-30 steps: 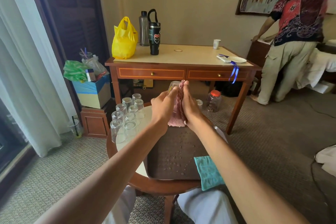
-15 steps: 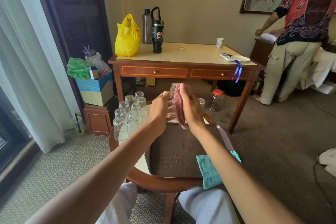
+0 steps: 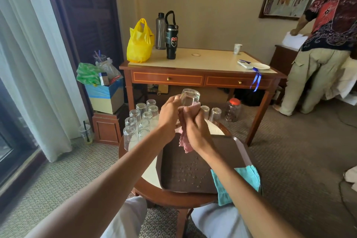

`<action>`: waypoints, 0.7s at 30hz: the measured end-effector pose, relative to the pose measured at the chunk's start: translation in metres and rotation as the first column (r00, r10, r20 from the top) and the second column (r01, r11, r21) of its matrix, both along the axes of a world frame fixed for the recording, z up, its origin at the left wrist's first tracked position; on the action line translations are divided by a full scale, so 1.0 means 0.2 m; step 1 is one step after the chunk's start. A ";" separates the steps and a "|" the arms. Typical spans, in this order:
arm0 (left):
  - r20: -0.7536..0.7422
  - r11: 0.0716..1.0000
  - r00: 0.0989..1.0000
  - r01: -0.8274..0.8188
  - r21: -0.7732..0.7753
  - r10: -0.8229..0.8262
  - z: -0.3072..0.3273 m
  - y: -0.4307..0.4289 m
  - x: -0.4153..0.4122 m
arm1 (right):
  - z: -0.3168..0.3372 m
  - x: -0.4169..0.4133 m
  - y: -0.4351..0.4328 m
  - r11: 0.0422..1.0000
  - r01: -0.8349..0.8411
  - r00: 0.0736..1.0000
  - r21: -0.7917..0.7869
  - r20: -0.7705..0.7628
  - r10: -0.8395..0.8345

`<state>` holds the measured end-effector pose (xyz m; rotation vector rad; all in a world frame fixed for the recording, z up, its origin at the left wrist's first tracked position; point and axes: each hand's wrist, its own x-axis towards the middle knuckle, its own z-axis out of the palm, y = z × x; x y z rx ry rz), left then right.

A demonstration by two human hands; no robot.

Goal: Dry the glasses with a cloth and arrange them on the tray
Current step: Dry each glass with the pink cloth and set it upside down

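A clear glass (image 3: 190, 97) is held bottom-up above the round table. My left hand (image 3: 168, 117) grips its side. My right hand (image 3: 195, 128) holds a pink cloth (image 3: 184, 137) bunched around the glass's lower part, with the cloth's end hanging down. Below them lies a dark brown tray (image 3: 173, 172) with water drops on it and no glasses. Several upturned glasses (image 3: 142, 120) stand in a cluster on the table's left, and two more glasses (image 3: 210, 113) stand behind my right hand.
A teal cloth (image 3: 245, 177) hangs over the tray's right edge. Behind the round table (image 3: 150, 191) stands a wooden desk (image 3: 201, 75) with a yellow bag and bottles. A plastic jar (image 3: 232, 109) sits on the floor. A person (image 3: 326, 48) stands at the right.
The glass has risen out of the cloth, so its base now shows above my hands. The pink cloth has slid down around the glass's lower part. The camera tilted slightly.
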<state>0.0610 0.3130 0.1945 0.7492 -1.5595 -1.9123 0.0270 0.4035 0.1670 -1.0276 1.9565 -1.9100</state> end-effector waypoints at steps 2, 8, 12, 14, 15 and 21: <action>0.007 1.000 1.000 0.009 0.017 -0.009 0.00 0.03 0.00 | 0.05 -0.02 -0.01 0.996 0.083 0.997 -0.031 0.012 -0.082; -0.004 0.995 0.996 0.085 -0.058 -0.085 0.03 0.08 -0.04 | 0.18 -0.17 -0.06 0.972 0.194 0.934 0.133 0.276 -0.225; -0.010 0.997 0.999 0.044 -0.071 -0.045 0.02 0.05 -0.06 | 0.15 -0.12 -0.01 0.982 0.062 0.923 0.178 0.364 -0.124; -0.012 0.999 1.000 0.023 -0.039 -0.024 0.01 0.03 -0.05 | 0.10 -0.09 0.02 0.982 -0.027 0.964 0.187 0.265 -0.024; -0.008 1.000 1.000 0.016 -0.023 -0.016 0.00 0.01 -0.05 | 0.08 -0.08 0.04 0.982 -0.044 0.978 0.182 0.210 0.005; -0.003 0.985 0.998 0.066 0.159 -0.067 -0.01 0.05 -0.04 | 0.06 -0.12 0.02 0.990 0.126 0.990 0.060 0.051 -0.129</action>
